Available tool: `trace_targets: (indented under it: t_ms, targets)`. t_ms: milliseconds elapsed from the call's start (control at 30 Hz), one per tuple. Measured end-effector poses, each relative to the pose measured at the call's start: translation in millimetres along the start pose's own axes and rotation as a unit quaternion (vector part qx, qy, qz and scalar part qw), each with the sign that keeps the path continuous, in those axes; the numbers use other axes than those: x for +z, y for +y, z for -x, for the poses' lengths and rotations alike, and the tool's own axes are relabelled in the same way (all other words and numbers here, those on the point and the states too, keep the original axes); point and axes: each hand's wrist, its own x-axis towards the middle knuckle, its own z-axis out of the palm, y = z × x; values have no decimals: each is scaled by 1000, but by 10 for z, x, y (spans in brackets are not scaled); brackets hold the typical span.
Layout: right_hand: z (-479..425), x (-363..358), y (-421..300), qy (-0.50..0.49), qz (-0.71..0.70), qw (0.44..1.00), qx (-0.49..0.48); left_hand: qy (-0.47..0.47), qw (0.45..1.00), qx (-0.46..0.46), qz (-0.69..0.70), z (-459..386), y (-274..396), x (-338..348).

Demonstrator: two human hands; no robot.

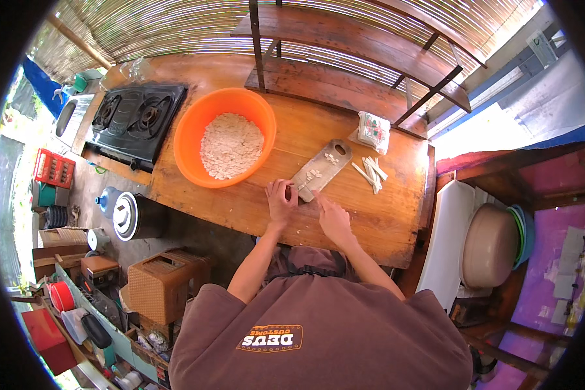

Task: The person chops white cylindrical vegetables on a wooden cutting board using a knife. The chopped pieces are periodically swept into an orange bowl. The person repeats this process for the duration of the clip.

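Note:
A small cutting board with a hole in its handle lies slantwise on the wooden table. Small pale cut pieces and a pale strip rest on it. At the board's near left corner, my left hand has bent fingers close to the strip; whether they pinch it is hard to tell. My right hand is curled at the near right edge, index finger extended; a knife is not discernible. Several pale strips lie right of the board. A large orange basin of pale pieces stands to the left.
A white plastic package with printing sits behind the strips. Wooden shelving on a metal frame stands along the table's back. A black two-burner gas stove is beyond the basin. Below on the left are a dark lidded container and a woven stool.

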Motion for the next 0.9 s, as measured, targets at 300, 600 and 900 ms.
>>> trace_targets:
  t_ms: [300,600,900]
  targets:
    - [-145,39,0,8,-15,1000,-24,15,998,36,-50,-8,28,20]
    - [-24,196,103,15,16,999,-41,10,1000,11,-27,19,40,-38]
    - [-91,-87,-96,27,2,999,-47,13,999,16,-30,24,53,-49]
